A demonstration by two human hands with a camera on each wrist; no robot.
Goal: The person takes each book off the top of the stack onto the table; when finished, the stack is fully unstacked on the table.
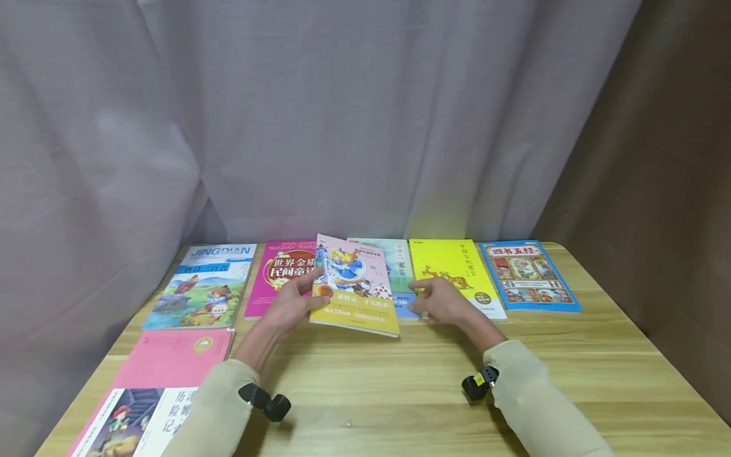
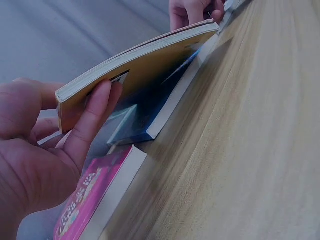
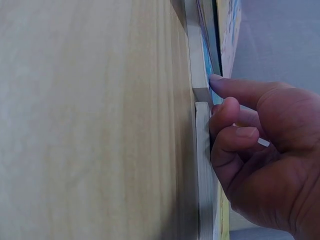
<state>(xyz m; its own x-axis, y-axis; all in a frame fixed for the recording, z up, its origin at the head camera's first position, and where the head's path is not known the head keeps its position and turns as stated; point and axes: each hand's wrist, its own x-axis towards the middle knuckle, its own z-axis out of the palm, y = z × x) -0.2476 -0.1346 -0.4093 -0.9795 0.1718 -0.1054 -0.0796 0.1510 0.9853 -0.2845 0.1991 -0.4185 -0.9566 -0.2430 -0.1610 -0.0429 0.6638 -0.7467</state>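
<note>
My left hand [image 1: 290, 303] grips the left edge of a pink and yellow children's book [image 1: 355, 285], which is raised and tilted with its cover up. In the left wrist view, the fingers lie under its back cover [image 2: 145, 95]. Beneath it, partly hidden, lies a green and blue book [image 1: 400, 257]. My right hand [image 1: 445, 301] is at that lower book's right edge, thumb tip touching its blue cover and the other fingers loosely bent. The right hand also lies over the left part of a yellow book [image 1: 476, 285] with a tiger picture.
A magenta book [image 1: 259, 295] lies left of the raised book, then a blue landscape-cover book [image 1: 205, 285]. A pink and white book [image 1: 165, 362] is at the front left. A blue-bordered book [image 1: 528, 273] lies far right. A grey curtain [image 1: 320, 127] hangs behind the wooden table [image 1: 365, 393].
</note>
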